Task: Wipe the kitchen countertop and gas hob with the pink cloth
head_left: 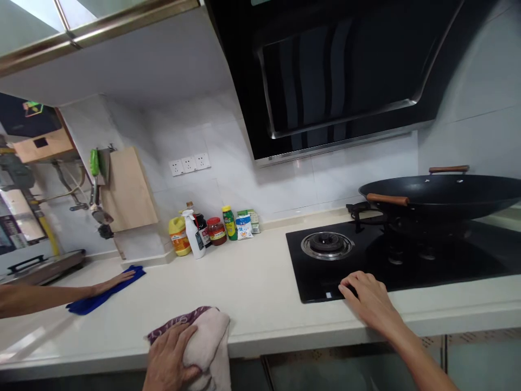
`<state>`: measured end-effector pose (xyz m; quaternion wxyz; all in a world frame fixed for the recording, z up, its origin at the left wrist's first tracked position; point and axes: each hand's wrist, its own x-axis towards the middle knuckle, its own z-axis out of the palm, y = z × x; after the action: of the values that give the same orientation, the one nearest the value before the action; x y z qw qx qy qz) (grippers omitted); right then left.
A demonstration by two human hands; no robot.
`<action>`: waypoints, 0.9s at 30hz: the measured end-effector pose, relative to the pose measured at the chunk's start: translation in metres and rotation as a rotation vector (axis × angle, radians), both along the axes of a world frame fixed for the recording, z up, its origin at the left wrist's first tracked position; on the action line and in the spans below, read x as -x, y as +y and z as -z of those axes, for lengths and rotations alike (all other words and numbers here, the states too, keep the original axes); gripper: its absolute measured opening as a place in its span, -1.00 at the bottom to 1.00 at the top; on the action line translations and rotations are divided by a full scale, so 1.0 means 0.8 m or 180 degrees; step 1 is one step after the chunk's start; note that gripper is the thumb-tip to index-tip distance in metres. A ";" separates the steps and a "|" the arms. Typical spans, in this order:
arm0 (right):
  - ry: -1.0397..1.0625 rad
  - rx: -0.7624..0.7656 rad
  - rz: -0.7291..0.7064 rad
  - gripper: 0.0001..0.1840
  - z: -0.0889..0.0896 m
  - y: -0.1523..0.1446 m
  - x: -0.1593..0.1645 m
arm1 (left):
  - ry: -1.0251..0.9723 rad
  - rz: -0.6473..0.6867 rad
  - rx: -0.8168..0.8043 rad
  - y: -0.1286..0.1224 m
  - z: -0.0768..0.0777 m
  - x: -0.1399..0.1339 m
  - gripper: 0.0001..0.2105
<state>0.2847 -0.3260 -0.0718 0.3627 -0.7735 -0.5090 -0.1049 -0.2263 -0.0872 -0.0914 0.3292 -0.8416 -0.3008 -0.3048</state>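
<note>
At the smooth counter [252,282], left hand [169,355] clutches plush towel [211,336], unclenched right hand [368,296] at glossy cooktop [366,258].

We've got one head cam: looks forward, tipped down, counter [254,279] close below, hood [345,81] up top.

Left hand [169,353] holding a bunched pale towel [214,331] at the near edge of the counter [252,293], right hand [368,296] over at the cooktop's [306,279] near edge! Big black wok [448,198] sits far right; white spray bottle [194,236] stands near the wall; on the left, a co-worker's hand [116,282] lies on a blue cloth [91,304].
</note>
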 end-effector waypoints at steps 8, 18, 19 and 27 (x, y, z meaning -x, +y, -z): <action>0.0035 -0.0025 0.0016 -0.63 -0.001 0.002 0.000 | -0.0231 -0.0343 0.0274 -0.047 0.001 -0.058 -0.49; 0.0024 0.0080 0.0063 -0.62 -0.002 0.000 -0.001 | -0.0311 0.0369 0.0507 -0.142 0.029 -0.248 -0.39; 0.0026 0.0091 0.0062 -0.63 -0.002 -0.001 -0.001 | -0.0292 0.0470 0.0420 -0.148 0.037 -0.266 -0.40; 0.0003 0.0105 -0.0009 -0.61 0.000 -0.004 -0.004 | -0.0219 0.1006 0.0071 -0.190 0.052 -0.356 -0.36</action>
<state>0.2878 -0.3289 -0.0718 0.3502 -0.7788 -0.5116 -0.0956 0.0581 -0.2390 -0.1326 0.2573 -0.8711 -0.1791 -0.3780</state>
